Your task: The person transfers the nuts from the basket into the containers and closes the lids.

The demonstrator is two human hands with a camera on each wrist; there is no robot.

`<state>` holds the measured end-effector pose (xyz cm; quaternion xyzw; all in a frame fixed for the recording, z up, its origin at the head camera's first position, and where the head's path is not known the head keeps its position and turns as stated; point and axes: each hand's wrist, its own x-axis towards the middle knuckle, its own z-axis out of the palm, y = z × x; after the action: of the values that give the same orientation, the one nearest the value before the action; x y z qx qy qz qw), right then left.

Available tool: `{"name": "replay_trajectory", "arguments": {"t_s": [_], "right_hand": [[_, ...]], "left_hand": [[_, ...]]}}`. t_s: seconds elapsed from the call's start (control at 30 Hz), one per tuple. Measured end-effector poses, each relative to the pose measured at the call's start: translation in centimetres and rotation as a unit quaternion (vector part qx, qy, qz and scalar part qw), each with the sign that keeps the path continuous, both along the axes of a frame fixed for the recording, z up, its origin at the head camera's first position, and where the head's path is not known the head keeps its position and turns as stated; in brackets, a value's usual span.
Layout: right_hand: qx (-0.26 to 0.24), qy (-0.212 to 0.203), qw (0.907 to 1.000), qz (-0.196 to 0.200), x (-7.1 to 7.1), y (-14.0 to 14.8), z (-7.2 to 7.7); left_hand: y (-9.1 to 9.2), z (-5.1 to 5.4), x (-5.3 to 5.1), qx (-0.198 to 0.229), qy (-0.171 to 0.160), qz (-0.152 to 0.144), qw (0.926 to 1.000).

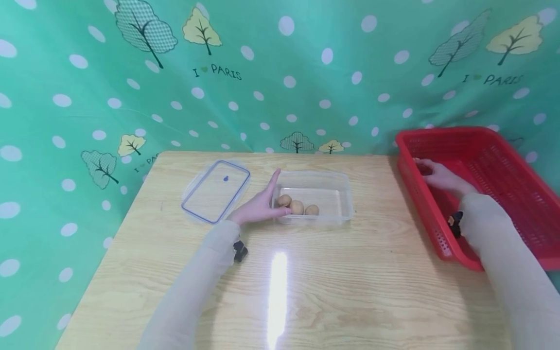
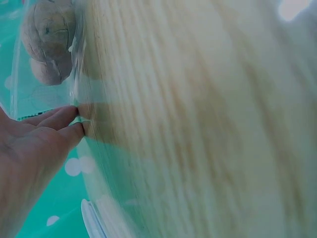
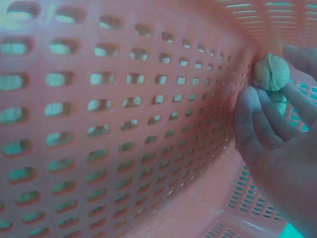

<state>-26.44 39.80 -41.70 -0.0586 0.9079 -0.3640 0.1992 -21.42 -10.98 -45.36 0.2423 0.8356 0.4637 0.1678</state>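
Note:
A clear plastic container [image 1: 334, 199] holds several walnuts [image 1: 296, 207] at its near left side. My left hand [image 1: 258, 206] rests against its left end, thumb and fingers spread and fairly straight. In the left wrist view, fingertips of the left hand [image 2: 34, 148] touch the container wall beside walnuts [image 2: 49, 37]. Inside the red basket [image 1: 463, 266], my right hand [image 1: 446, 180] is at the left wall. The right wrist view has the right hand [image 3: 282, 148] with fingers curled round two walnuts [image 3: 271, 73], one partly hidden by the fingers.
A clear lid with a blue seal [image 1: 216, 192] lies on the wooden table [image 1: 350, 287], left of the container. Behind the table hangs a green dotted curtain [image 1: 262, 87]. The basket stands at the table's right side, its high perforated wall [image 3: 124, 104] beside the right hand.

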Motion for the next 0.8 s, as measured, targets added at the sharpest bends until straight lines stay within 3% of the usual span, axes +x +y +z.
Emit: {"name": "replay_trajectory", "arguments": {"t_s": [0.17, 0.4, 0.47, 0.8], "right_hand": [[-0.007, 0.014, 0.9999, 0.006, -0.1, -0.1, -0.2], [0.000, 0.027, 0.9996, 0.007, -0.3, -0.3, -0.3], [0.000, 0.029, 0.9996, 0.003, -0.3, -0.4, -0.3], [0.015, 0.035, 0.9993, 0.003, -0.1, -0.6, -0.4]], "left_hand": [[0.1, 0.5, 0.4, 0.006, 0.000, -0.002, 1.0000], [0.5, 3.7, 1.7, 0.011, -0.012, -0.011, 0.9998], [0.6, 4.0, 1.9, 0.010, -0.014, -0.011, 0.9998], [0.5, 3.8, 1.8, 0.018, -0.019, -0.010, 0.9996]]}}
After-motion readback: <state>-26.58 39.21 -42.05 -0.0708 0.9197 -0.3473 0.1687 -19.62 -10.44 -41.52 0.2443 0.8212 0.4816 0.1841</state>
